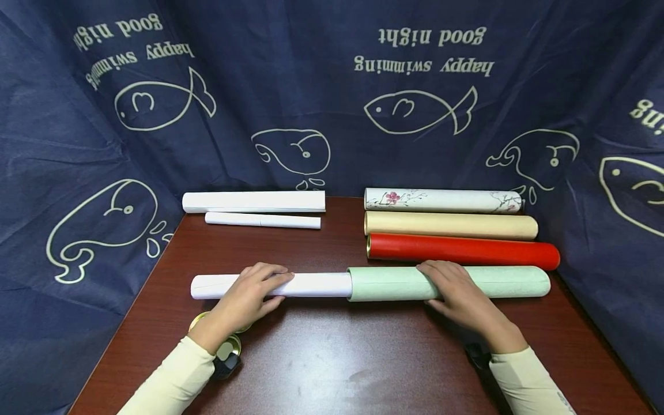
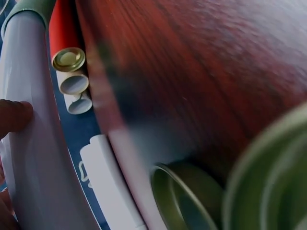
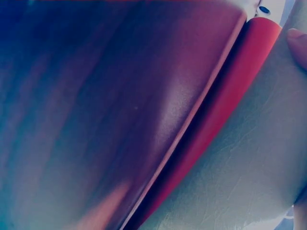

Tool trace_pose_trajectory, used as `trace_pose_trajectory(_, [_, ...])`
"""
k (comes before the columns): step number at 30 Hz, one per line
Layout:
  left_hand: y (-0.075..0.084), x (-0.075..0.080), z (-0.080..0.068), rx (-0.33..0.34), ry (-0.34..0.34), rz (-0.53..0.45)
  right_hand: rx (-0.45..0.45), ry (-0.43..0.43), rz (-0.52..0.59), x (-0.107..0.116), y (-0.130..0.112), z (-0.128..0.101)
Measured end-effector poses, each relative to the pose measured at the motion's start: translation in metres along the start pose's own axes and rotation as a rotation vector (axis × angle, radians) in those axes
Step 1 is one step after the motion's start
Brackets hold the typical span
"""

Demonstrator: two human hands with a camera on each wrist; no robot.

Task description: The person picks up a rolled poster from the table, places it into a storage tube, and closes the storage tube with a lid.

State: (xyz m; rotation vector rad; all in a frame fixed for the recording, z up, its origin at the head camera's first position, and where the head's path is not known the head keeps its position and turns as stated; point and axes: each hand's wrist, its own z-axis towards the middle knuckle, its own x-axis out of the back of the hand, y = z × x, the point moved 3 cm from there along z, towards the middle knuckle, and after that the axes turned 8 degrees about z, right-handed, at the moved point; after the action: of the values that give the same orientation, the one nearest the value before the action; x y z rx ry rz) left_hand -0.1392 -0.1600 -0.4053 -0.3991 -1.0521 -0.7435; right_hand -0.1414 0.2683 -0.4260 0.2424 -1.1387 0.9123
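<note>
Both hands are at work on one long line of tube and roll across the table (image 1: 373,357). Fingers of the left hand (image 1: 251,295) bend over the top of a white paper roll (image 1: 319,285), thumb on the near side, so that hand is partly closed and grasps the roll around its middle. Likewise the right hand (image 1: 461,297) is partly closed on a green tube (image 1: 386,285): its fingers lie over the top and its thumb is at the near side. Each hand holds only its own piece, and the two are well apart.

The white paper roll lies level, its right end inside the left mouth of the green tube; how far in it reaches is hidden. Just behind the green tube lies a red tube (image 1: 461,251), then a tan tube (image 1: 451,225) and a white tube with painted blossoms (image 1: 451,200), side by side. In the left wrist view, the red tube's end has a gold cap, while the tan one's end shows a pale inside.

To the far left lie a thick white roll (image 1: 254,201) and a thinner white roll (image 1: 280,221). Round metal lids (image 1: 234,342) sit by the left wrist, partly hidden. Dark blue cloth (image 1: 311,69) with fish drawings hangs behind.
</note>
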Motion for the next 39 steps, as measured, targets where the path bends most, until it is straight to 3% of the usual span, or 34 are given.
trace_pose_trajectory(18, [0.023,0.001,0.022,-0.073,0.02,0.001,-0.005,0.001,0.008,0.0,0.001,-0.001])
trace_pose_trajectory(39, [0.048,-0.014,0.05,-0.059,-0.022,-0.001,0.009,0.021,0.02,-0.002,-0.002,0.002])
